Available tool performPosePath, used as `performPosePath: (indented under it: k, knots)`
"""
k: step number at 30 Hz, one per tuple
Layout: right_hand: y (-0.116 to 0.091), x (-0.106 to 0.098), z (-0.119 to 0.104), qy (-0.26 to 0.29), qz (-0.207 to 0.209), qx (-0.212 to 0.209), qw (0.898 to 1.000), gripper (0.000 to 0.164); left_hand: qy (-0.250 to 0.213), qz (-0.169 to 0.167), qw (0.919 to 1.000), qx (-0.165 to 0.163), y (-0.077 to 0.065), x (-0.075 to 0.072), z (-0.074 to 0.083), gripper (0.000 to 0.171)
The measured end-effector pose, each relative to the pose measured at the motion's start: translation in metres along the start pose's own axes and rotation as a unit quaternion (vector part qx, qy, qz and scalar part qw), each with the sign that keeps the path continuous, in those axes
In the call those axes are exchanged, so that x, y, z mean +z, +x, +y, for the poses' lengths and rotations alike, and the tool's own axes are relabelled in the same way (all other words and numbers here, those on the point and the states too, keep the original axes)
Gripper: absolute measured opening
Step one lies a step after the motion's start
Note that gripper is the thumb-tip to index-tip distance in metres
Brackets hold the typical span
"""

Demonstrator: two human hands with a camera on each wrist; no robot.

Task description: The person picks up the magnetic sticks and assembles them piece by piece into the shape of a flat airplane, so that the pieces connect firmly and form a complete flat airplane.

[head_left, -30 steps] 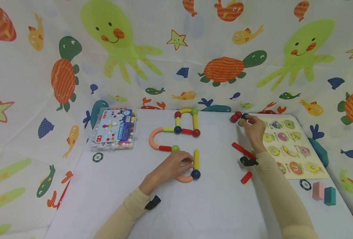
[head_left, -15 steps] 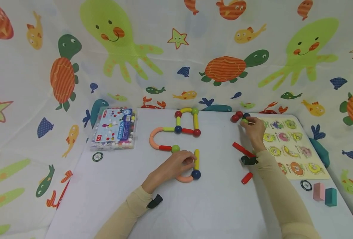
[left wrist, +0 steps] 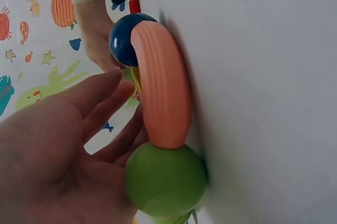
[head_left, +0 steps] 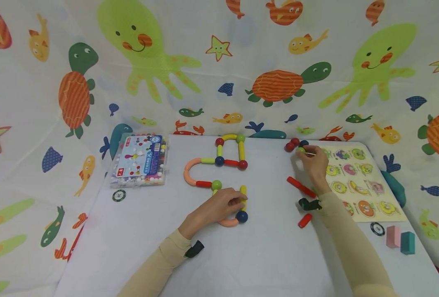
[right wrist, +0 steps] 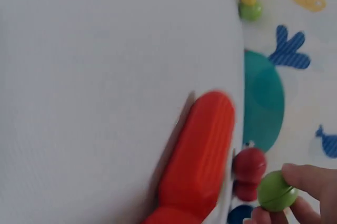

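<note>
My right hand [head_left: 315, 165] pinches a green ball [right wrist: 275, 191] between thumb and fingers, beside two red balls [right wrist: 250, 165] and a dark blue ball [head_left: 303, 144]. My left hand [head_left: 219, 205] hovers loosely over the lower part of a rod-and-ball figure, its fingertips next to or touching an upright yellow rod [head_left: 243, 189]; the exact contact is hidden. That rod meets a blue ball [head_left: 241, 216]. In the left wrist view an orange curved rod [left wrist: 162, 84] joins this blue ball to a green ball [left wrist: 166, 179] near the palm.
The figure continues upward with an orange arc [head_left: 188, 173] and a closed loop with a red rod [head_left: 231, 163]. Loose red rods [head_left: 301, 187] lie near the right forearm. A bead box [head_left: 138, 161] is at left, a fruit puzzle board [head_left: 357, 185] at right, with pink [head_left: 393, 236] and teal blocks [head_left: 407, 243].
My left hand has shifted slightly right, its fingertips now overlapping the yellow rod. My right hand stays by the balls with the green one, moving only slightly.
</note>
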State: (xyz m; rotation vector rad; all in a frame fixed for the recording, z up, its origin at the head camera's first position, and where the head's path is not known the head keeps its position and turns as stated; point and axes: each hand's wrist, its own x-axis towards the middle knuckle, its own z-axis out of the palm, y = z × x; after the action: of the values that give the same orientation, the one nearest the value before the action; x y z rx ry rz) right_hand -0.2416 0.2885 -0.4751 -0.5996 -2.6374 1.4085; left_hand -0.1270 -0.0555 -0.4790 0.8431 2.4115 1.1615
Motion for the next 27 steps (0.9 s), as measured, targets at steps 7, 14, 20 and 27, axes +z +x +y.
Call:
performPosePath:
  k: [7,14,20,27]
  knots:
    - [-0.028,0.011,-0.016,0.032,-0.034,-0.083,0.995,0.054,0.013,-0.013,0.9997,-0.013,0.004,0.0,-0.004,0.037]
    - [-0.06,0.036,-0.026,0.067,-0.102,-0.177,0.977,0.049,0.017,-0.029,0.9992,-0.021,0.008,0.0,-0.005,0.036]
    - [-0.082,0.059,-0.026,0.059,-0.169,-0.199,0.963,0.049,0.024,-0.025,0.9993,-0.01,0.011,0.0,-0.005,0.03]
    - [-0.095,0.081,-0.02,0.031,-0.211,-0.204,0.955,0.04,0.031,-0.024,0.9992,-0.009,0.011,0.0,-0.005,0.029]
